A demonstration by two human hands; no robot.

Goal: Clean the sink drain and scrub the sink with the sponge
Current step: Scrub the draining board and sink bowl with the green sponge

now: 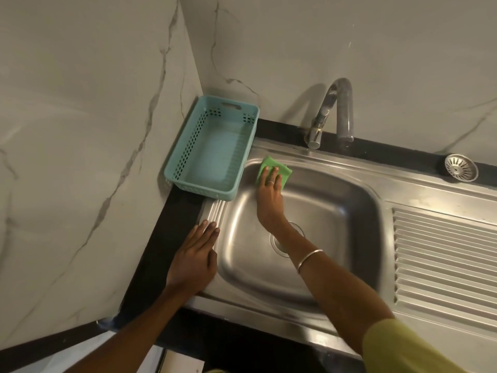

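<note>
The right hand [269, 196] presses a green square sponge [274, 170] with straight fingers against the far-left inner wall of the stainless steel sink basin [330, 211], at about eleven o'clock from the round drain opening [281, 244], which the forearm partly hides. The left hand [195, 258] lies flat and empty, fingers together, on the sink's ribbed left rim at nine o'clock. A round metal drain strainer [461, 167] sits on the dark counter at two o'clock, and a pale blue perforated plastic basket [188, 146] stands at ten o'clock.
</note>
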